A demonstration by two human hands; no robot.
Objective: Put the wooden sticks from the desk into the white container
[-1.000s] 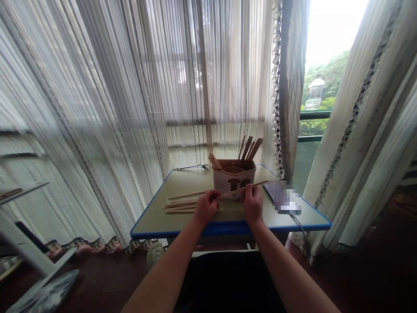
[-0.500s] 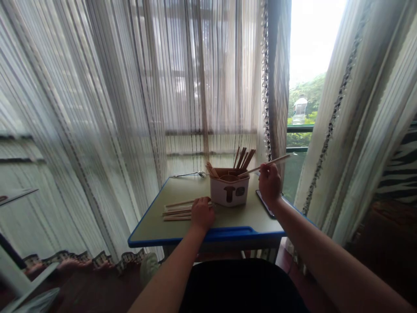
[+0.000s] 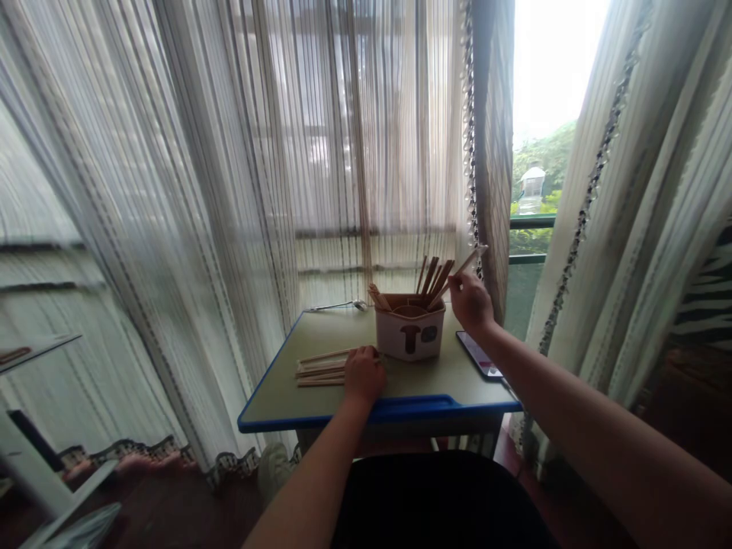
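Observation:
My right hand (image 3: pixel 472 301) is closed in a pinch around a pale chopstick (image 3: pixel 472 261), perhaps a pair in a clear wrapper. It slants, with its lower end at the right compartment of the chopstick holder (image 3: pixel 409 337). Brown chopsticks (image 3: pixel 430 276) stand in that holder at the back right, and lighter sticks (image 3: pixel 378 297) lean in its left part. On the table my left hand (image 3: pixel 364 374) rests with curled fingers over the right ends of several pale chopsticks (image 3: pixel 320 374) lying side by side. Its fingertips are partly hidden.
The small table (image 3: pixel 274 404) has a blue edge. A phone (image 3: pixel 477 354) lies right of the holder under my right forearm. A metal spoon-like utensil (image 3: pixel 337 306) lies at the back left. Curtains (image 3: pixel 332 152) hang just behind the table.
My right hand has tilted the pale chopstick more steeply, and its lower end has moved toward the holder's right compartment. The left hand stays on the chopsticks; the view has shifted slightly.

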